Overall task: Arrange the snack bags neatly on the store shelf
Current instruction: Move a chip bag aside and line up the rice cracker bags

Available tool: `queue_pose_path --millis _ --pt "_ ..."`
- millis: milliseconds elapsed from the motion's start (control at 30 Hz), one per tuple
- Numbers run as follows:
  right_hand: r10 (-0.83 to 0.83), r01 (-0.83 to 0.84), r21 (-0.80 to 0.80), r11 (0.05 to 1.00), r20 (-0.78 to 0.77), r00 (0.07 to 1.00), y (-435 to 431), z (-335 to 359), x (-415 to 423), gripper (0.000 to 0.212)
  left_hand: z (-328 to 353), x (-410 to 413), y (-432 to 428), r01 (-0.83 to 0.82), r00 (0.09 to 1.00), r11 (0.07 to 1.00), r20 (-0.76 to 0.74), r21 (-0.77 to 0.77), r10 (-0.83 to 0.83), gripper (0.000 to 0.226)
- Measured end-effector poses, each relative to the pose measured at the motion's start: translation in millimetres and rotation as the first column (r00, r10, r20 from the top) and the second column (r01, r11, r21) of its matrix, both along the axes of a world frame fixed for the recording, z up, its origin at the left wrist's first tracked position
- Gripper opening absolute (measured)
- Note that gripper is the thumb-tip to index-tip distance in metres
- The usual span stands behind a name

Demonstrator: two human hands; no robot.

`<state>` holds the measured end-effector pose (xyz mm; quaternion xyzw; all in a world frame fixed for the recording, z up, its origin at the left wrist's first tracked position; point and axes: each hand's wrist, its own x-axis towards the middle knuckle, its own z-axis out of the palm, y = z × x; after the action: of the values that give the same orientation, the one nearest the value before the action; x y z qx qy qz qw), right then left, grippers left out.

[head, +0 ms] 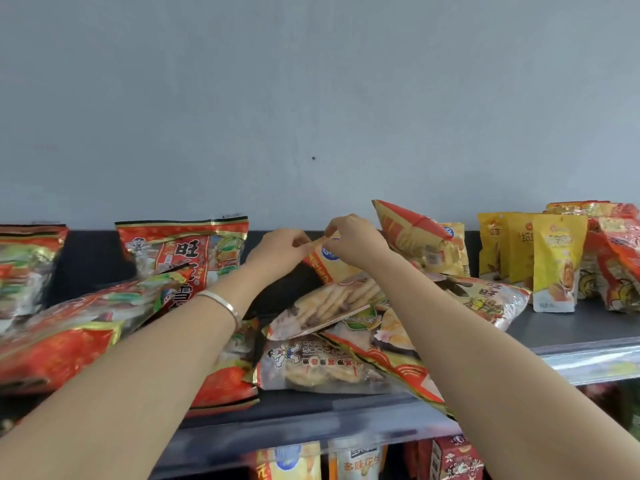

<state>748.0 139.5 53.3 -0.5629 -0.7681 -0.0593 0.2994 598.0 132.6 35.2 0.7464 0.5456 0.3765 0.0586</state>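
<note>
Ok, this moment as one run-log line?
left hand + right hand: pinching top edge of yellow-orange plastic snack bag | bag tilted at back of dark shelf | loose pile in front

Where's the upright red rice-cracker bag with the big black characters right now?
In the head view, the upright red rice-cracker bag stands left of centre against the shelf's back, just left of the left hand, behind a fallen red bag.

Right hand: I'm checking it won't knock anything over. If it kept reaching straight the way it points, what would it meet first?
The right hand already pinches the top edge of the yellow bag. Past that, probably the dark back panel; depth is unclear.
</note>
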Motion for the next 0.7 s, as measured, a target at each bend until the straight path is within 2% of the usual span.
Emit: queue_pose_path --millis 200,300,367,467,600,700 --pt "0.192 -0.188 -0.059 0.980 0.059 0.980 10.5 -13.0 -89.6 0.032 0.2 -90.7 -17.2 -0.152 0.983 0.988 -0.097 0.018 0.153 0.025" --pt "0.280 -0.276 -0.095 0.956 0.034 0.959 8.4 -21.2 -135.6 0.032 -2.6 -134.6 -26.0 -0.225 0.968 0.974 -0.117 -0.016 0.222 0.029" --pt "0.297 -0.294 -0.152 0.944 -0.004 0.955 9.5 -27.2 -162.7 0.033 -5.9 -163.5 -29.0 -0.267 0.956 0.963 -0.140 -0.045 0.258 0.028" --pt "0.257 -0.255 -0.261 0.931 -0.028 0.966 12.7 -35.2 -197.4 0.046 -14.8 -202.9 -35.0 -0.315 0.945 0.945 -0.117 -0.087 0.304 0.026" --pt "0.189 -0.236 -0.433 0.870 -0.151 0.970 11.3 -47.7 -232.0 0.069 -33.0 -243.5 -42.9 -0.352 0.936 0.925 -0.054 -0.140 0.348 0.034" --pt "0.116 -0.353 -0.574 0.739 -0.407 0.906 7.8 -57.0 -248.8 0.074 -50.3 -263.6 -43.6 -0.371 0.928 0.907 -0.038 -0.198 0.371 0.043"
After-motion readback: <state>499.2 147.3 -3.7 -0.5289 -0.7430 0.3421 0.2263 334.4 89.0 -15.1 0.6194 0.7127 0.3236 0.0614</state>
